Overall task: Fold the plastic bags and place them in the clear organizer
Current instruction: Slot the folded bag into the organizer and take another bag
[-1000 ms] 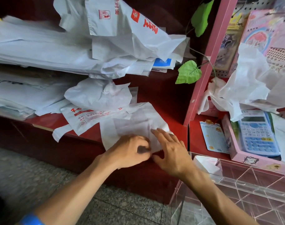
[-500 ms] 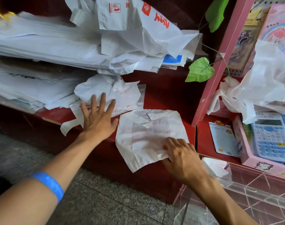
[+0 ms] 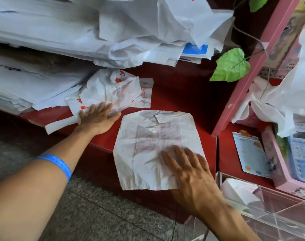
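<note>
Since a moment ago the right hand (image 3: 188,173) has slid further onto the folded bag (image 3: 153,146), fingers flat, probably pinning the fold on the worktop (image 3: 179,94). The organizer (image 3: 263,211) beside it already holds one folded bag. Further back, the left hand (image 3: 97,119) presses flat on a crumpled bag (image 3: 117,91), likely next.

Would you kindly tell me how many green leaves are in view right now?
2. One large leaf hangs over the red counter, beside the pink frame. A second leaf is cut off by the top edge. Others may lie hidden behind the bags.
</note>
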